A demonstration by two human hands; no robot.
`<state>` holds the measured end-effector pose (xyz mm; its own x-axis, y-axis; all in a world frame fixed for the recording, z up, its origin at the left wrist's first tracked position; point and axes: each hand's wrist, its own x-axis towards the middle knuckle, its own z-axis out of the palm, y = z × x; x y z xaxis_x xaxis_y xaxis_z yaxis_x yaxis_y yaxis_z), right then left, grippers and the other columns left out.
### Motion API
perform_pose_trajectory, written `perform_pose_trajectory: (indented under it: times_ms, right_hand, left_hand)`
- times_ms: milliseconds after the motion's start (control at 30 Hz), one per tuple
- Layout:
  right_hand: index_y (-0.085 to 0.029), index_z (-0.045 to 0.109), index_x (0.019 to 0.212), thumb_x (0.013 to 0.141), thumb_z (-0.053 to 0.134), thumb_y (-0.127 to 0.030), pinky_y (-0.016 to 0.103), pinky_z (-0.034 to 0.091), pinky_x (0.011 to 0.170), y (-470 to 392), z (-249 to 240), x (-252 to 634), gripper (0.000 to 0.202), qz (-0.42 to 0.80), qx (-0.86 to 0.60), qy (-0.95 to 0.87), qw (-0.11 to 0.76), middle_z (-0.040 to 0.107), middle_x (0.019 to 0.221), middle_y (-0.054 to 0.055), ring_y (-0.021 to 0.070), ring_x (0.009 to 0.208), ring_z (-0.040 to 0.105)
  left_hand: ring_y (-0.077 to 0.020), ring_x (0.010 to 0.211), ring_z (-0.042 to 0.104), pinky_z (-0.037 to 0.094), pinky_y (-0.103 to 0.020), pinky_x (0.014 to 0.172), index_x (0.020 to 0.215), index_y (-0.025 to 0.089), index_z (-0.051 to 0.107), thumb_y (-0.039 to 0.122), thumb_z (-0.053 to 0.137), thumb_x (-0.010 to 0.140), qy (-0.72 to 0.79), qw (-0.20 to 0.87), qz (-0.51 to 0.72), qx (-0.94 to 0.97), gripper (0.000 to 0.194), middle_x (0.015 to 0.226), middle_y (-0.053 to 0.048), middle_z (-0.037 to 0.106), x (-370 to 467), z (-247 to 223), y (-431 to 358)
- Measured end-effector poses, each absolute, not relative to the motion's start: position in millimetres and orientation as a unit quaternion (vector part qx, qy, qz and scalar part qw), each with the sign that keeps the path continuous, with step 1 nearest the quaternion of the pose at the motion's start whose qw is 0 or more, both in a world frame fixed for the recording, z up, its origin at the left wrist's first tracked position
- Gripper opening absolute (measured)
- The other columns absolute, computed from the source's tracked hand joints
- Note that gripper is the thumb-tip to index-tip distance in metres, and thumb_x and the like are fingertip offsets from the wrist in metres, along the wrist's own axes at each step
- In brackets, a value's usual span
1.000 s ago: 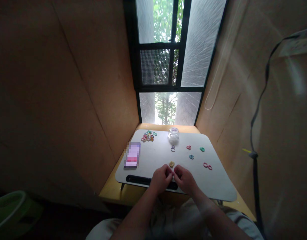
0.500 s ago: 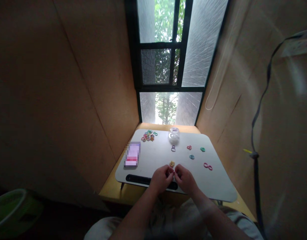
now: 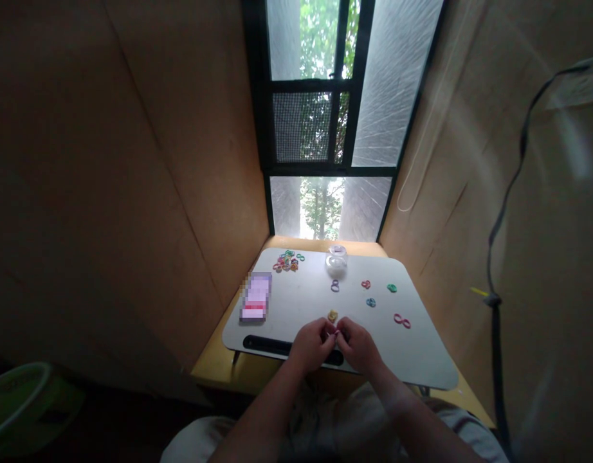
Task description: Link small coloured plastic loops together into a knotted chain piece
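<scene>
Left hand (image 3: 312, 345) and right hand (image 3: 359, 345) are pinching a small pinkish piece (image 3: 336, 332) near the white, round-cornered tabletop's (image 3: 296, 308) front edge. Closed fingers (image 3: 345, 325) are hiding its direction and long axis.

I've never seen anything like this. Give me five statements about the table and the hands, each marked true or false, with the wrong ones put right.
1. The left hand and right hand are close together at the front of the white table. True.
2. The phone lies right of both hands. False: it lies to their left.
3. The clear jar stands beyond the small yellow bundle. True.
4. The mixed pile of bands is at the table's front right. False: it is at the back left.
5. A pink figure-eight loop lies right of the hands. True.
</scene>
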<state>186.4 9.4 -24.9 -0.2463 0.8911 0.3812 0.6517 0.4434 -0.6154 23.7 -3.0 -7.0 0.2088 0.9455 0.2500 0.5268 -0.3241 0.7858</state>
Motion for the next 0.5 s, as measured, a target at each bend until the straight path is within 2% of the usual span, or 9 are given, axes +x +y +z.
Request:
perform_pose_trajectory:
  times_ms: [500]
  right_hand:
    - [-0.021,0.049,0.07,0.088,0.045,-0.028,0.025,0.034,0.059,9.4,-25.4,186.9,0.02,0.138,-0.497,-0.785,0.343,0.054,0.064,-0.001,0.0144,0.061,0.05]
  left_hand:
    - [-0.0129,0.066,0.056,0.038,-0.024,0.063,0.087,0.019,0.064,0.022,0.055,0.084,0.512,0.265,0.361,0.733,0.009,0.074,0.001,0.065,24.3,-9.7,-2.8]
